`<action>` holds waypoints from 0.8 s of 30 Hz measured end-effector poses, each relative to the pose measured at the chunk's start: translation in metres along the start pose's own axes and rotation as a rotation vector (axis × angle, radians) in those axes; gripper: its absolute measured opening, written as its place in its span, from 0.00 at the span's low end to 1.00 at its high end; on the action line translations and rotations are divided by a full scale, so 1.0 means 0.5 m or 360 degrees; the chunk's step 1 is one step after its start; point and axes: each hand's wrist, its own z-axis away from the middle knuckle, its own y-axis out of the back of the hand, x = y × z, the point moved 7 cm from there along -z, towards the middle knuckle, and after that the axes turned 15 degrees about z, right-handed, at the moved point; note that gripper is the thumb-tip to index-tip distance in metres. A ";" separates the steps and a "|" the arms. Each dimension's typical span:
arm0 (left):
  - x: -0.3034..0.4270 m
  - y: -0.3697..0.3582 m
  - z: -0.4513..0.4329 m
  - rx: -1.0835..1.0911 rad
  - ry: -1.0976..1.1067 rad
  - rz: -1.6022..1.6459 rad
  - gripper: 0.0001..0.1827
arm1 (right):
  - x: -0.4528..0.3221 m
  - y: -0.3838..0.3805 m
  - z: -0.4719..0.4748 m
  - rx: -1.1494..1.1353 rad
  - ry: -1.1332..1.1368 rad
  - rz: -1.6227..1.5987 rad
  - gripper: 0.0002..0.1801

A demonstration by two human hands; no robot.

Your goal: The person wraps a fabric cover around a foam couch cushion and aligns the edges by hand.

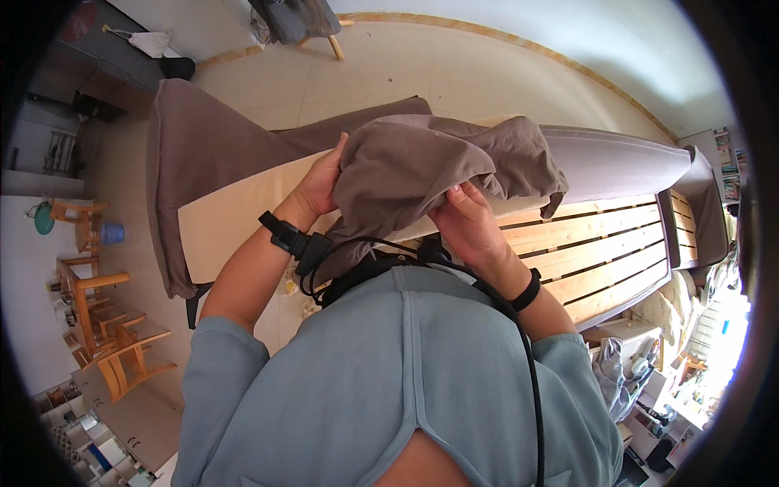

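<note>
A bunched brown fabric cover (408, 164) is spread between my two hands, one end trailing off to the right. My left hand (322, 182) grips its left edge, the thumb pointing up along the cloth. My right hand (468, 222) pinches a fold near the cover's lower right edge. Beneath the cloth lies a cream seat pad (237, 213) on a brown upholstered sofa (195, 134). Part of the pad and the cover's underside are hidden by the fabric and my hands.
Bare wooden slats (596, 255) fill the sofa's right section, beside its backrest (614, 158). A black cable (529, 377) runs from my wrist area down over my shirt. Wooden chairs (131, 359) and a table (85, 304) stand left. A wooden-legged stand (335, 45) is near the wall.
</note>
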 end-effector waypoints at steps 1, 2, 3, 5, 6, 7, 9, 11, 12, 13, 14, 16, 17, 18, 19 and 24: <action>-0.007 -0.005 -0.004 0.0081 -0.0026 -0.0104 0.31 | 0.003 -0.001 0.001 0.0007 0.0004 -0.0001 0.23; -0.009 -0.004 -0.005 0.0162 -0.0052 -0.0207 0.30 | 0.015 0.001 0.002 0.0063 -0.0061 -0.0027 0.22; -0.005 0.010 -0.011 0.0159 -0.0049 -0.0207 0.30 | 0.023 0.003 0.006 0.0118 -0.0126 -0.0050 0.22; 0.053 0.045 -0.013 0.0135 -0.0377 -0.1207 0.29 | 0.009 -0.005 0.015 0.0051 -0.0165 -0.0021 0.23; 0.069 0.046 -0.008 0.0135 -0.0375 -0.1208 0.29 | 0.005 -0.004 0.019 -0.0002 -0.0191 0.0002 0.24; 0.103 0.041 0.007 0.0264 -0.0493 -0.1705 0.29 | 0.023 0.001 0.031 0.0092 -0.0299 -0.0083 0.24; 0.136 0.020 0.011 0.0347 -0.0651 -0.2071 0.28 | 0.000 -0.006 0.034 0.0131 -0.0303 -0.0061 0.23; 0.110 0.015 0.020 0.0291 -0.0464 -0.1501 0.27 | -0.011 0.021 0.037 0.0164 -0.0235 -0.0057 0.23; 0.094 0.005 0.017 0.0200 -0.0284 -0.0945 0.27 | -0.010 0.035 0.031 0.0159 -0.0234 -0.0054 0.23; 0.087 0.019 0.022 0.0044 -0.0117 -0.0676 0.25 | -0.014 0.048 0.024 0.0198 -0.0189 -0.0162 0.23; 0.077 0.036 0.031 0.0043 -0.0124 -0.0676 0.25 | -0.017 0.057 0.019 0.0236 -0.0144 -0.0268 0.23; 0.007 0.060 0.066 -0.0037 0.0199 -0.0309 0.25 | -0.016 0.041 -0.001 0.0152 -0.0118 -0.0276 0.24; -0.004 0.064 0.076 -0.0036 0.0198 -0.0312 0.25 | -0.010 0.042 -0.013 0.0115 -0.0097 -0.0267 0.24; -0.020 0.060 0.092 -0.0129 0.0210 -0.0339 0.24 | -0.004 0.038 -0.018 0.0075 -0.0087 -0.0258 0.25; -0.029 0.057 0.103 -0.0222 0.0222 -0.0366 0.24 | 0.000 0.034 -0.017 0.0072 -0.0096 -0.0259 0.25; 0.012 0.097 0.114 -0.0028 0.0014 -0.0440 0.25 | 0.061 -0.031 0.011 -0.0424 -0.0392 0.0262 0.38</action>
